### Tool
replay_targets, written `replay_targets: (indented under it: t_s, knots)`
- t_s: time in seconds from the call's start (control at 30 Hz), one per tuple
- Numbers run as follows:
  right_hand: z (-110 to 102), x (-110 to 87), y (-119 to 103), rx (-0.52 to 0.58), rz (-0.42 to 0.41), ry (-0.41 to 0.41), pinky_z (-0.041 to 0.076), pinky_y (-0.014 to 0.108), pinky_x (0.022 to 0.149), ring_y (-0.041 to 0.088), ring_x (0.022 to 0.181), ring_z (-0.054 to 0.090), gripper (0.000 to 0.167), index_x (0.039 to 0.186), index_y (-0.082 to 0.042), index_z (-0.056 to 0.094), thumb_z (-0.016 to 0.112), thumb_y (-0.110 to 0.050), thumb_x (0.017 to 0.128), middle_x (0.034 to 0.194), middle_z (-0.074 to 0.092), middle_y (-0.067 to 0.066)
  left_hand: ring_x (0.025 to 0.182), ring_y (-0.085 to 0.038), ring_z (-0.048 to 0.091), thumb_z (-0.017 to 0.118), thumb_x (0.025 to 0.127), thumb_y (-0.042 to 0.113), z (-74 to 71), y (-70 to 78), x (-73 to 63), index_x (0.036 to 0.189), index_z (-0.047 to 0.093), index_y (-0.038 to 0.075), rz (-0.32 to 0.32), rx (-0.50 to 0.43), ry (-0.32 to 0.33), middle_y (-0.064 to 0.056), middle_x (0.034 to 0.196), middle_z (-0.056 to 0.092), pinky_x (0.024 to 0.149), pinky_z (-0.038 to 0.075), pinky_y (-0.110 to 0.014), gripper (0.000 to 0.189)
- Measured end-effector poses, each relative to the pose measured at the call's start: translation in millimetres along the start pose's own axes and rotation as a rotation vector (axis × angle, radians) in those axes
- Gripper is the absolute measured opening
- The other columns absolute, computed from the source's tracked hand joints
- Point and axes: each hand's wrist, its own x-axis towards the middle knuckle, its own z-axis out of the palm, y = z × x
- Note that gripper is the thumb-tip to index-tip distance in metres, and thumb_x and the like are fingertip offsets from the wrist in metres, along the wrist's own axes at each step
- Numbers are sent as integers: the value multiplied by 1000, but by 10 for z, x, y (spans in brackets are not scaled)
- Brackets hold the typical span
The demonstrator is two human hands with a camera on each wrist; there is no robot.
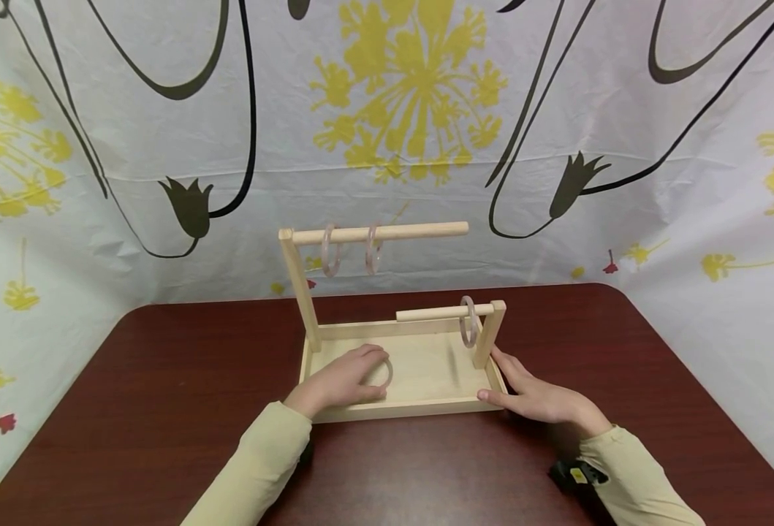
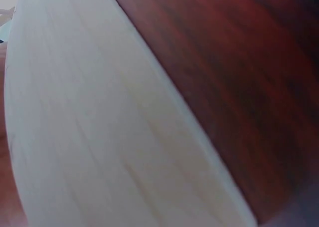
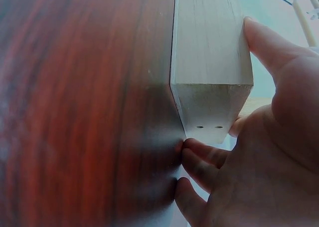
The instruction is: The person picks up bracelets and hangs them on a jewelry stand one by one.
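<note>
A shallow wooden tray (image 1: 419,410) carries a tall post with a long dowel (image 1: 419,231) at its left and a short post with a shorter dowel (image 1: 426,314) at its right. Two pale translucent rings (image 1: 329,252) hang on the long dowel, and another ring (image 1: 468,321) hangs on the short one. Over the front wall reaches my left hand (image 1: 343,380), its thumb and fingers about a pale ring (image 1: 389,374) lying on the tray's floor. My right hand (image 1: 538,394) holds the tray's front right corner, thumb at the rim, fingers along the end wall (image 3: 209,107).
The tray stands on a dark red-brown wooden table (image 1: 163,394). Behind and beside it hangs a white sheet (image 1: 387,197) with yellow and dark flower prints. Both dowels stick out above the tray, with free ends pointing inward.
</note>
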Motion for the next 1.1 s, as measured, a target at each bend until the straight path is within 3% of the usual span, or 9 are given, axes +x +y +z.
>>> replay_targets:
  t_s: [0.4, 0.67, 1.1]
  knots:
    - [8, 5, 17, 3, 1, -4, 18, 64, 104, 46, 141, 3, 89, 155, -4, 1, 55, -45, 96, 155, 4, 28, 121, -33, 50, 73, 84, 11, -5, -3, 21, 127, 55, -8, -10, 40, 21, -20, 128, 55, 101, 39, -43, 51]
    - [9, 8, 18, 1, -10, -2, 22, 63, 103, 45, 140, 7, 89, 154, -3, 1, 55, -45, 97, 154, 5, 29, 115, -33, 54, 72, 84, 18, -6, -11, 20, 128, 57, -5, -54, -32, 111, -18, 124, 57, 98, 41, -45, 51]
    - [12, 17, 3, 7, -29, -3, 25, 61, 102, 45, 139, 11, 91, 154, 0, 0, 57, -42, 96, 152, 8, 30, 121, -33, 52, 72, 89, 23, -43, 29, 18, 130, 56, -1, -102, -130, 230, -16, 130, 56, 100, 39, -47, 51]
